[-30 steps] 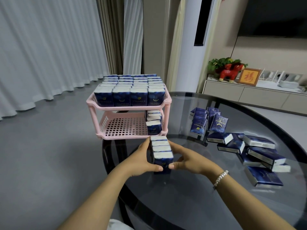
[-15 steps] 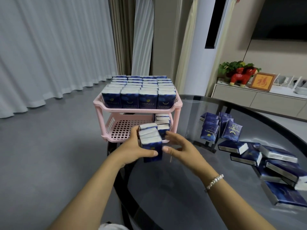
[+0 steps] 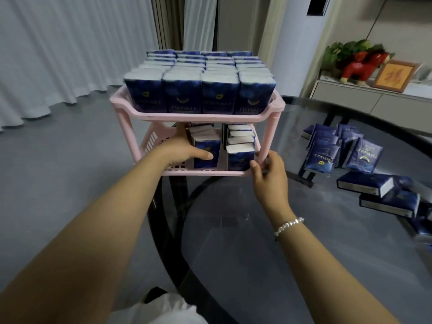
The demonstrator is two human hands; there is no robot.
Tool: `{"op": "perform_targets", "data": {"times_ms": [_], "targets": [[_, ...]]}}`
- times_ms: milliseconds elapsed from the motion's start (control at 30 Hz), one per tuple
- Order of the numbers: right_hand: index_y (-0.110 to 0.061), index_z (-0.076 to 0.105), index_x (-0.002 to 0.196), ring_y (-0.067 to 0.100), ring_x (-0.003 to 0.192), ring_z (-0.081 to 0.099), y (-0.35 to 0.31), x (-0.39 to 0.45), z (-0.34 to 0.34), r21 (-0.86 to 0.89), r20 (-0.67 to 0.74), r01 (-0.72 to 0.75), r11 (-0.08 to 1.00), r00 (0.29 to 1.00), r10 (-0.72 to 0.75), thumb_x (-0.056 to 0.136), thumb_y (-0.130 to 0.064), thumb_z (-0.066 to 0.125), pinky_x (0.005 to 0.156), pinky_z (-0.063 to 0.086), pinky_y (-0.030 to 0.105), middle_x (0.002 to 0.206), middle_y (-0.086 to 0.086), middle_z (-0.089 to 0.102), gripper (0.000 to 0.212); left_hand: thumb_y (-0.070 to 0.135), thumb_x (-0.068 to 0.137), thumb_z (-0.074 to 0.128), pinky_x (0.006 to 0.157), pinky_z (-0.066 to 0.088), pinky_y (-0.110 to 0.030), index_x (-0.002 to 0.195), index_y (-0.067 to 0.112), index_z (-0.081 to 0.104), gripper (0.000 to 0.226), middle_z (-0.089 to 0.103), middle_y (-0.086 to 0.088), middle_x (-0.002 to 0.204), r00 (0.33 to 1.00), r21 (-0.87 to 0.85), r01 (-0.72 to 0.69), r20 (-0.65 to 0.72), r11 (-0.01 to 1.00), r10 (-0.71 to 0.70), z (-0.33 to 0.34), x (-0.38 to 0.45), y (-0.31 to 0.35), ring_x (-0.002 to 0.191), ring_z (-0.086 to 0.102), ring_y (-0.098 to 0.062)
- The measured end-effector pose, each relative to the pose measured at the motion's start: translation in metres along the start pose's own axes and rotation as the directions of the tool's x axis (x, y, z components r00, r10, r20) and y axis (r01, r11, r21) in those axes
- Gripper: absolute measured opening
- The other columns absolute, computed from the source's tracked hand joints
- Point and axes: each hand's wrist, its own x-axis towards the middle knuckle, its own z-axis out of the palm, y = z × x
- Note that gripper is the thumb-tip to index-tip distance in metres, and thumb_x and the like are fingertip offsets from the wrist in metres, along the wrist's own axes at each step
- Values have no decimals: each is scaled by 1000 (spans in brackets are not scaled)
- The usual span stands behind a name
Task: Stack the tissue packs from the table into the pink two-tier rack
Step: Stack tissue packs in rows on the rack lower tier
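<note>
White curtains (image 3: pixel 58 54), seemingly grey floor (image 3: pixel 70 171)

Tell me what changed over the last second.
The left hand carried the row of packs from the glass table into the pink rack's lower tier, still gripping it. The right hand let go and now touches the rack's corner. The full top tier and the loose packs stayed.
</note>
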Motion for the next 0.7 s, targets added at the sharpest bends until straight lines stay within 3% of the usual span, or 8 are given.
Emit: {"op": "perform_targets", "data": {"times_ms": [100,200,300,367,467,533,600,700], "targets": [[-16,51,98,14,81,48,3,0,0,-1,5,1,1000,1000,-1,92,-15,56,65,37,5,96,2,49,8,51,39,91,104,38,-30,149,25,22,132,46,5,143,999,-123,22,45,992,-16,4,14,-3,131,44,-19],[-18,50,96,14,81,49,3,2,1,-4,2,0,1000,1000,0,92,-16,56,66,39,4,97,2,49,8,37,56,89,109,35,-33,151,22,13,123,39,1,148,998,-141,14,56,990,-6,5,24,1,136,38,-21],[-18,50,97,14,82,51,4,3,1,0,-5,2,1000,1000,-2,91,-16,56,67,40,7,97,3,50,8,46,43,88,108,40,-42,147,25,26,123,43,0,146,998,-128,-49,28,991,53,7,31,2,132,43,-20],[-14,52,98,16,82,51,4,3,1,-14,-7,9,1000,1000,-10,91,-15,56,67,40,11,96,2,49,8,43,53,85,105,42,-39,144,23,35,105,47,3,142,996,-110,-85,6,990,86,10,31,0,128,47,-17],[-10,53,101,19,83,52,3,2,3,-30,-14,11,1000,1000,-11,91,-16,56,73,42,20,96,1,47,12,24,81,73,94,37,-24,141,25,39,69,50,12,128,993,-100,-122,-11,987,121,19,30,0,118,46,-7],[-10,53,102,20,84,53,2,2,3,-32,-13,10,999,1000,-10,91,-16,56,75,43,22,97,0,46,13,24,88,66,90,33,-22,142,25,37,62,53,8,126,989,-74,-145,-37,987,142,25,29,0,111,46,-8],[-11,53,104,19,85,53,2,1,3,-35,-10,10,999,1000,-10,92,-16,56,76,43,22,98,-1,46,14,25,90,63,88,33,-23,145,24,31,63,53,3,134,987,-48,-155,-54,987,152,30,29,0,117,49,-15],[-11,53,105,19,86,53,1,2,2,-30,-9,2,1000,1000,-2,91,-15,56,78,44,25,98,-2,46,14,28,91,61,87,37,-27,152,20,6,83,48,-5,141,991,38,-130,-32,991,131,37,29,4,118,51,-25]]}}
